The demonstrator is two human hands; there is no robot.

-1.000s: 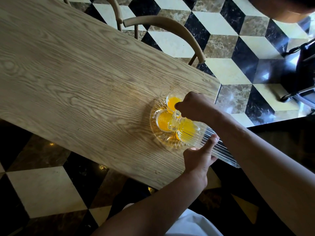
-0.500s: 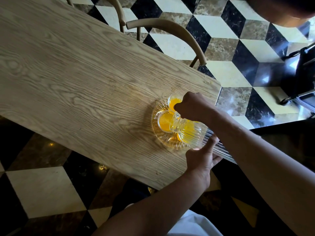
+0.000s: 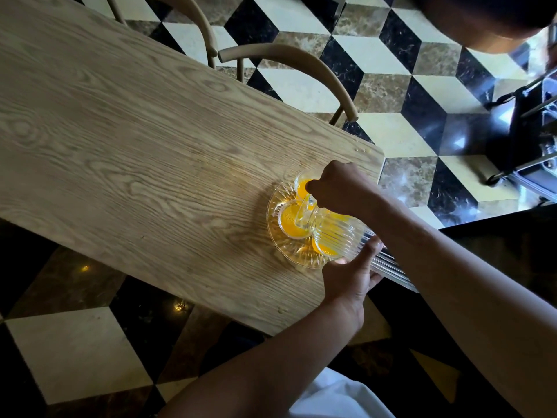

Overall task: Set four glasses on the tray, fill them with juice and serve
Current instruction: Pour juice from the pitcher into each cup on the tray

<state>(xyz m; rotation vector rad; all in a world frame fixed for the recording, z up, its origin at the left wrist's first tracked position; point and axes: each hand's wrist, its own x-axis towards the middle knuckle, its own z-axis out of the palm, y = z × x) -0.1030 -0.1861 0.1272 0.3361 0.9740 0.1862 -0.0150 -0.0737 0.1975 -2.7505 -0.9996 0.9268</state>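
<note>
Table (image 3: 126, 152) fills the left of your view, bare wood running to its right corner, with chairs (image 3: 301, 64) tucked in along the far edge. Near that corner sits the round glass tray (image 3: 272, 233), and on it you can see glasses (image 3: 291, 221) holding orange juice; three show clearly, and a fourth cannot be made out behind the jug. Your jug (image 3: 340, 233), ribbed clear glass, is tipped over the tray with its spout above the glasses. Your left hand (image 3: 349, 279) is half open, cupped under the jug's body with the thumb against its side. Your right hand (image 3: 340, 188) is closed in a fist at the jug's top.
</note>
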